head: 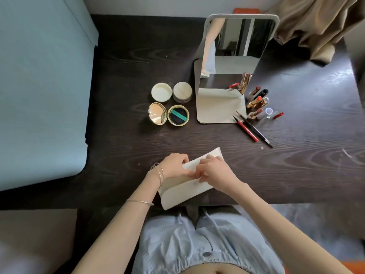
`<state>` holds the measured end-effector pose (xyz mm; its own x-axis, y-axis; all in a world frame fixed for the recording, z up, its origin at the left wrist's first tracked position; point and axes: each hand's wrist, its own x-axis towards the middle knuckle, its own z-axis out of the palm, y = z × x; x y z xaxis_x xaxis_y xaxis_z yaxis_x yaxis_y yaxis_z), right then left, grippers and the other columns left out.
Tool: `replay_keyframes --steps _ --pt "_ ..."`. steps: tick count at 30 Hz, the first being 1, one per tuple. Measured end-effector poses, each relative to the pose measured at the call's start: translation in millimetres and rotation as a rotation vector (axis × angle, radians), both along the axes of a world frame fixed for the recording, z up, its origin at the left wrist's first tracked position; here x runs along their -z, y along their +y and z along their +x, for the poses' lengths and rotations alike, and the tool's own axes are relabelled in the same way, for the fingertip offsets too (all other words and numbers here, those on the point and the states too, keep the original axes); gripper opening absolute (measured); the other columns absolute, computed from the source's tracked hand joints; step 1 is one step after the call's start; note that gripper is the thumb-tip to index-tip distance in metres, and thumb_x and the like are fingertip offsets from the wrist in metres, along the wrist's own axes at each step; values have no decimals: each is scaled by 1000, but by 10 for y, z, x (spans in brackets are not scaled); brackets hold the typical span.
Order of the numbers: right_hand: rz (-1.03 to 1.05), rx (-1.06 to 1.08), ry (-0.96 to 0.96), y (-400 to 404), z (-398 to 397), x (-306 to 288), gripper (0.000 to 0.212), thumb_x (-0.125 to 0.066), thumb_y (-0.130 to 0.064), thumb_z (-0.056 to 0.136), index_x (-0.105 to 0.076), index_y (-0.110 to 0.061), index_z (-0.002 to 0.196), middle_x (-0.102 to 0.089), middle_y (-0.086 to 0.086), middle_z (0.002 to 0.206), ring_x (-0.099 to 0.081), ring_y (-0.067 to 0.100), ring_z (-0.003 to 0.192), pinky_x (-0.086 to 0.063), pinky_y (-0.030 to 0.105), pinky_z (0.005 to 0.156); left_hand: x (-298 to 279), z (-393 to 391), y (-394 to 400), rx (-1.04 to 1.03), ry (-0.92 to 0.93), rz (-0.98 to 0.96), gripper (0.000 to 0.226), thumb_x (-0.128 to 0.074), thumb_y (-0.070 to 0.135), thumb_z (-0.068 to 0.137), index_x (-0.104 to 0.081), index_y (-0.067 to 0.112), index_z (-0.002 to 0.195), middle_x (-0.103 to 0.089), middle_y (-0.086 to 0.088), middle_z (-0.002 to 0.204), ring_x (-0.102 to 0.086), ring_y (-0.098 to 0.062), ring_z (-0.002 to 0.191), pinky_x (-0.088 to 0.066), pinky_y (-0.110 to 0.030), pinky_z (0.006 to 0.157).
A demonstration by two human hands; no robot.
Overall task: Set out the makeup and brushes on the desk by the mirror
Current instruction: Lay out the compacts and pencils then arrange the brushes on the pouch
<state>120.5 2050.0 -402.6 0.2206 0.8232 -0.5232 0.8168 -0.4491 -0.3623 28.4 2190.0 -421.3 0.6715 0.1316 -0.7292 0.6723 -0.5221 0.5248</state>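
pouch: cream pouch [177,191] sits at the near edge of the surface [122,135], flap hanging off. Looks soft and floppy to me, so I'd grab near the snap.
hands: left hand [174,165] pins the top edge, right hand [212,169] pinches the opening, both closed on the cloth.
already out: compact [168,115], jars [171,91], lipsticks [257,103], pencils [251,129] by the mirror [235,56].
in the way: nothing really, middle's open.
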Motion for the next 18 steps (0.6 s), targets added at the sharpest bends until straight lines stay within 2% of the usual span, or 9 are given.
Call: replay_keyframes --steps 3,5,8,10,12,14,16,17,18 --pt "69 71 -38 -34 68 -97 17 -67 -37 81 -70 -26 93 -63 -8 97 -48 16 100 -26 27 74 -62 -35 15 -189 87 -358 36 -76 35 76 -54 18 98 -60 0 98 -58 -15 87 -46 -26 72" --pt "176 163 -76 -63 91 -120 16 -72 -36 77 -72 -23 86 -64 -6 91 -47 19 101 -24 27 76 -94 -52 -24 -330 97 -458 50 -77 31 75 -52 18 116 -63 -1 109 -62 -17 95 -52 -28 74" --pt "264 337 -146 -93 37 -154 18 -73 -36 76 -72 -18 74 -64 -3 87 -51 27 100 -27 33 80 -91 -78 -148 -492 -10 -527 43 -79 21 73 -61 17 111 -69 -1 102 -67 -17 89 -57 -33 75" --pt "281 439 -238 -86 -30 -189 20 -72 -38 76 -69 -19 72 -63 -2 96 -51 29 103 -36 39 80 -73 -106 -238 -582 -51 -532 36 -80 19 69 -66 17 103 -72 -5 99 -69 -23 90 -57 -42 83" --pt "225 550 -280 -53 -96 -238 28 -73 -38 74 -64 -20 94 -53 7 122 -42 34 117 -41 47 85 -67 -119 -319 -701 -67 -559 34 -77 13 73 -65 15 105 -71 -7 100 -68 -25 92 -56 -46 85" --pt "71 661 -151 -40 -162 -272 65 -70 -37 77 -42 -20 133 -21 20 148 -18 41 136 -31 51 103 -85 -113 -384 -816 -57 -601 35 -74 11 78 -63 11 111 -71 -8 102 -68 -23 91 -57 -40 80" --pt "-10 767 56 -16 -259 -325 89 -62 -29 85 -3 -21 150 11 24 153 3 42 142 -17 49 113 -96 -86 -444 -894 -53 -672 36 -70 10 82 -61 10 117 -70 -10 107 -67 -24 96 -57 -37 81" --pt "3 833 155 -4 -310 -333 91 -57 -24 88 10 -23 150 15 24 154 -1 43 143 -20 46 112 -106 -68 -473 -928 -54 -721 36 -68 7 84 -61 10 119 -70 -11 109 -66 -25 100 -56 -38 84" --pt "24 907 235 3 -345 -329 89 -51 -19 91 16 -25 148 8 24 155 -16 44 140 -30 44 105 -119 -51 -498 -955 -54 -764 36 -66 4 84 -61 11 119 -69 -11 111 -65 -27 103 -55 -40 87"
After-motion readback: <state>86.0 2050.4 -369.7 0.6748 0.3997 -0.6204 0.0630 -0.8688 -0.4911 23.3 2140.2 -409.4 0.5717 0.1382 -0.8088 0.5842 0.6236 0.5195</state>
